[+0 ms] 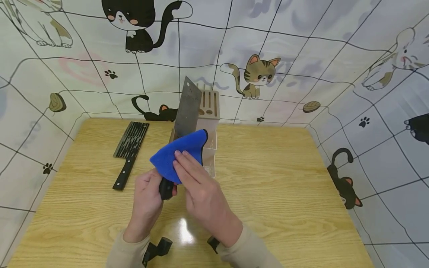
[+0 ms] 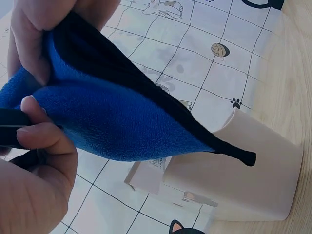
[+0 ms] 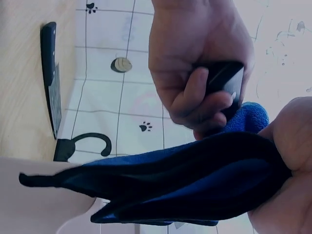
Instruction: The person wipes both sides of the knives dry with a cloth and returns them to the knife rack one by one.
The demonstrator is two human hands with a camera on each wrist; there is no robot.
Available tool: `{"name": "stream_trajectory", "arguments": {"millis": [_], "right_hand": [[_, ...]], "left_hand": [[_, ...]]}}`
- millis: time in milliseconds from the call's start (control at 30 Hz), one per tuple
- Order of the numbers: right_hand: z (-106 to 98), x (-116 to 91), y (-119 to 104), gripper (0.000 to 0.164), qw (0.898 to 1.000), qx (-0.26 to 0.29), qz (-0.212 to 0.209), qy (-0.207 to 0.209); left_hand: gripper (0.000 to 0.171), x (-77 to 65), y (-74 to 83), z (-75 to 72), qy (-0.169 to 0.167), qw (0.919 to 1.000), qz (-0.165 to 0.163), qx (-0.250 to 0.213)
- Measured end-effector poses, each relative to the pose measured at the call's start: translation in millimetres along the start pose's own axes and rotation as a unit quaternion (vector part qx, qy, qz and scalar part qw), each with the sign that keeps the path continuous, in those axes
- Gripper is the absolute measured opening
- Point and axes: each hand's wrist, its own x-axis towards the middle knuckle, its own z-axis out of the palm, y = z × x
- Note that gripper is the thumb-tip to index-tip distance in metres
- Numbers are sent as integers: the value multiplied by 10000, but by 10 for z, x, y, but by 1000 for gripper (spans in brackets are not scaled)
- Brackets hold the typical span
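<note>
A cleaver with a broad grey blade (image 1: 189, 108) stands tilted upward over the middle of the table. Its black handle (image 1: 166, 189) is gripped by my left hand (image 1: 147, 197), whose curled fingers also show in the right wrist view. A blue cloth (image 1: 181, 152) with black edging is folded over the lower blade near the handle. My right hand (image 1: 204, 193) holds this cloth against the blade, its fingers laid along the upper face. The thumb is largely hidden. In the left wrist view the cloth (image 2: 117, 122) hides the blade.
Another cleaver (image 1: 130, 145), with a dark patterned blade and black handle, lies at the table's left. Behind the cloth stands a pale slotted knife holder (image 1: 210, 108), partly covered. Cat-patterned sheeting (image 1: 285, 37) surrounds the wooden table (image 1: 268, 178) at the back and sides.
</note>
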Motion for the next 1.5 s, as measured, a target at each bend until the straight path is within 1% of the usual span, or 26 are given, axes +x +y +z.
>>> {"name": "stream_trajectory", "arguments": {"millis": [100, 300, 433, 600, 867, 967, 1133, 1233, 1400, 1500], "right_hand": [[-11, 26, 45, 36, 9998, 1, 149, 90], [-52, 99, 122, 34, 9991, 9, 402, 163], [-60, 140, 195, 35, 9982, 69, 578, 169], [-68, 188, 308, 38, 9965, 122, 821, 103], [-89, 263, 467, 39, 9915, -62, 1300, -21], [-90, 257, 461, 39, 9915, -61, 1297, -33], [-84, 218, 393, 38, 9951, -43, 986, -54], [-81, 212, 374, 37, 9960, -92, 880, -83], [-75, 233, 418, 38, 9948, -196, 998, -101], [-74, 259, 478, 38, 9933, -291, 1112, -99]], "left_hand": [[44, -16, 10, 4, -118, 9998, 3, 158], [34, -35, 16, 7, -232, 9990, 3, 392], [31, -37, 10, -1, -308, 9983, 12, 495], [30, -42, 7, -11, -385, 9981, -6, 485], [29, -56, 13, -26, -532, 9972, -164, 506], [29, -59, 27, -24, -516, 9971, -225, 505], [30, -51, 44, -19, -412, 9975, -259, 512], [30, -46, 45, -30, -438, 9973, -282, 518], [28, -45, 42, -49, -568, 9961, -391, 550], [29, -44, 40, -48, -658, 9955, -386, 569]]}}
